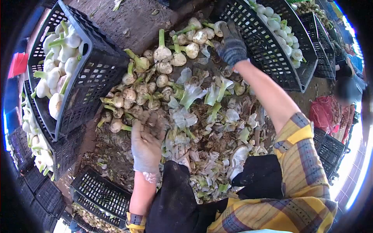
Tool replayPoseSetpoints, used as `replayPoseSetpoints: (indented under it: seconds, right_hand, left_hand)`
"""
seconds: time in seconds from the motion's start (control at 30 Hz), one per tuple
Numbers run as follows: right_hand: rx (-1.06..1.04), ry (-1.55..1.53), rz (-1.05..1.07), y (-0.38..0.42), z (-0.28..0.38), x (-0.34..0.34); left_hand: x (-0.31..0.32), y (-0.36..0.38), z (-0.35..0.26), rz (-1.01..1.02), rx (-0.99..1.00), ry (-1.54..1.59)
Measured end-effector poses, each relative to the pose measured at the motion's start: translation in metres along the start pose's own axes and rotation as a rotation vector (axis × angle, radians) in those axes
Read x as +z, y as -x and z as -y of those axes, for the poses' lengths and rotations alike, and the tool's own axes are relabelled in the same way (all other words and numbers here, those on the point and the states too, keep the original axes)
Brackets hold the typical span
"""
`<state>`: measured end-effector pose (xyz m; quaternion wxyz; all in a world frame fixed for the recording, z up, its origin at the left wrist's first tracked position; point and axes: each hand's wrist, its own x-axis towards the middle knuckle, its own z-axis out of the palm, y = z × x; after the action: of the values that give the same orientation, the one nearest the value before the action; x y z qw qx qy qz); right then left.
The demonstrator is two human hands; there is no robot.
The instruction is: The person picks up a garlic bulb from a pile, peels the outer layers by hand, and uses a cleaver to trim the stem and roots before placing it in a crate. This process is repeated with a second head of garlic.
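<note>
My left hand, in a dirty pale glove, is at the lower edge of a heap of unpeeled garlic bulbs with short green stems. Its fingers are spread, and no bulb shows between them. My right hand, in a dark grey glove, reaches to the far right end of the heap, beside a black crate. A bulb touches its fingertips; the fingers are partly hidden, so their grip is unclear. Peeled skins and leaf scraps cover the ground between both hands and around my feet.
Black crates of clean white bulbs stand at the left and upper right. Another black crate lies at lower left. A red net bag is at the right, near another person. My knees are at bottom centre.
</note>
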<state>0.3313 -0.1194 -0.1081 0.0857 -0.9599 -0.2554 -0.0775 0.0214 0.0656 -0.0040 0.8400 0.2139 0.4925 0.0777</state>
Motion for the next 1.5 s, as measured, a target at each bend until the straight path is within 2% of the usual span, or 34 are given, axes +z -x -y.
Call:
replayPoseSetpoints:
  seconds: [0.1, 0.2, 0.33, 0.47, 0.57, 0.6, 0.7, 0.77, 0.83, 0.9, 0.93, 0.97, 1.03, 1.1, 1.17, 1.2, 1.27, 1.4, 1.5]
  right_hand:
    - [-0.066, 0.077, 0.143, -0.039, -0.004, 0.012]
    - [-0.121, 0.218, 0.074, -0.051, -0.007, 0.030]
    - [0.015, 0.293, 0.437, -0.071, 0.010, -0.003]
    - [0.130, 0.292, 0.557, -0.066, 0.001, 0.007]
    - [0.053, 0.268, 0.607, -0.061, -0.013, 0.020]
    - [0.105, 0.239, 0.691, -0.058, -0.008, 0.010]
    - [0.047, 0.127, 0.541, -0.030, 0.002, -0.016]
    - [0.099, 0.002, 0.478, -0.001, 0.009, -0.029]
    - [0.170, -0.156, 0.596, 0.025, 0.026, -0.043]
    - [0.144, -0.512, 0.744, 0.061, 0.048, -0.051]
    - [0.333, -0.868, 0.853, 0.081, 0.062, -0.055]
    - [0.139, -0.872, 0.801, 0.103, 0.065, -0.047]
    - [0.465, -1.223, 0.955, 0.126, 0.103, -0.075]
    - [0.439, -1.274, 0.908, 0.144, 0.117, -0.077]
    - [0.424, -1.405, 0.845, 0.159, 0.130, -0.081]
    - [0.459, -1.449, 0.858, 0.164, 0.133, -0.079]
    - [0.647, -1.382, 1.022, 0.170, 0.133, -0.081]
    - [0.531, -1.323, 0.851, 0.175, 0.147, -0.093]
    - [0.350, -1.176, 0.807, 0.175, 0.145, -0.096]
  left_hand:
    - [-0.004, -0.002, 0.007, 0.001, 0.002, -0.115]
    - [-0.004, -0.006, 0.009, -0.060, -0.027, -0.097]
    - [-0.015, -0.016, 0.011, -0.058, -0.046, -0.110]
    - [-0.012, -0.020, 0.014, -0.046, -0.059, -0.113]
    - [-0.013, -0.021, 0.017, -0.022, -0.060, -0.132]
    - [-0.013, -0.021, 0.019, -0.011, -0.059, -0.140]
    - [-0.010, -0.022, 0.027, 0.052, -0.005, -0.261]
    - [-0.002, -0.021, 0.033, 0.068, 0.040, -0.383]
    - [0.003, -0.020, 0.039, 0.091, 0.062, -0.555]
    - [0.004, -0.010, 0.042, 0.224, 0.331, -0.794]
    - [0.000, -0.016, 0.048, 0.225, 0.370, -0.780]
    - [-0.006, -0.024, 0.054, 0.226, 0.407, -0.770]
    - [-0.014, -0.039, 0.071, 0.242, 0.484, -0.736]
    - [-0.005, -0.018, 0.067, 0.210, 0.416, -0.664]
    - [-0.014, -0.016, 0.066, 0.287, 0.447, -0.522]
    - [-0.018, -0.018, 0.068, 0.267, 0.478, -0.501]
    - [-0.024, -0.021, 0.076, 0.229, 0.531, -0.454]
    - [-0.021, -0.009, 0.074, 0.224, 0.544, -0.481]
    - [-0.019, -0.006, 0.071, 0.227, 0.533, -0.440]
